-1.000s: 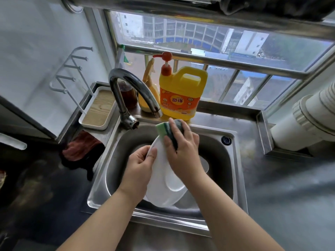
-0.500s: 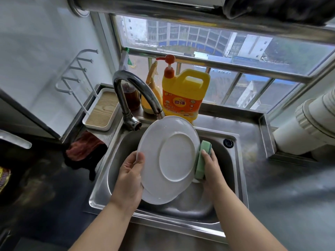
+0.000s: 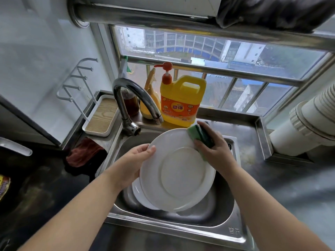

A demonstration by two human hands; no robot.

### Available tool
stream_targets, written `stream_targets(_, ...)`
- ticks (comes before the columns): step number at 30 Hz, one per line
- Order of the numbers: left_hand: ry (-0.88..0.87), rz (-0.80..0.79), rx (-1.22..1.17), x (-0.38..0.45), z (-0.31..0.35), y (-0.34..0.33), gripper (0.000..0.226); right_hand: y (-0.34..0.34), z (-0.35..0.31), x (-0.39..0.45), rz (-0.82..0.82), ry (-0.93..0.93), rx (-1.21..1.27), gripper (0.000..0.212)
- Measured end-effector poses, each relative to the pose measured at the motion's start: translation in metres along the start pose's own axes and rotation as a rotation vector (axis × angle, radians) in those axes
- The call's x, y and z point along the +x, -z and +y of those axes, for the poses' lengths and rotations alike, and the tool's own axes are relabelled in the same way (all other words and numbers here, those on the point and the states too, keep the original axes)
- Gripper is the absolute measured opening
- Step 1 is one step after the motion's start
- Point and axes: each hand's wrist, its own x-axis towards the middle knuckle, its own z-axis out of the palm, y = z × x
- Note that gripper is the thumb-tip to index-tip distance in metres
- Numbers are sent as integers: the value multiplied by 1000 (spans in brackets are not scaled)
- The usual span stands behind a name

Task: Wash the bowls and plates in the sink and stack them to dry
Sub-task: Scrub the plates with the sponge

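Note:
A white plate [image 3: 179, 171] is held tilted over the steel sink [image 3: 181, 225], its underside with the foot ring facing me. My left hand [image 3: 134, 162] grips the plate's left rim. My right hand [image 3: 213, 149] presses a green sponge [image 3: 197, 134] against the plate's upper right rim. Beneath it, more white dishes [image 3: 141, 194] lie in the sink bowl, mostly hidden by the plate.
A curved chrome tap [image 3: 134, 104] arches over the sink's back left. On the sill stand a yellow detergent jug [image 3: 181, 102] and a spray bottle [image 3: 150, 98]. A white tray [image 3: 101, 116] and red cloth [image 3: 85, 153] lie left; a white pipe [image 3: 311, 127] is right.
The plate has turned from edge-on to underside facing me. My right hand with the sponge went down to the plate's right edge, then up to its upper right rim.

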Motion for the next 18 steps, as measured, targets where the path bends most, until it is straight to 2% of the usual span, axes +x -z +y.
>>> stream_targets(3,-87,212,9,12,-1,-18,25,-8,-5,2,47,-66,-43,54)
stream_targets(5,-134,268,36,15,-8,-32,31,-22,-11,-3,88,-105,-105,55)
stream_targets(6,-147,288,51,15,-12,-39,32,-34,-16,-9,96,-90,-145,56)
stream_targets(9,-175,354,15,13,-20,-53,33,-71,-35,-35,65,110,-363,55)
stream_targets(11,-182,383,-18,12,-23,-54,32,-79,-31,-37,62,139,-406,55)
stream_targets(16,-200,423,111,8,-31,-47,35,-60,-16,-5,107,-238,-223,53)
stream_targets(18,-215,419,151,8,-31,-47,35,-68,-21,-12,113,-201,-213,53)
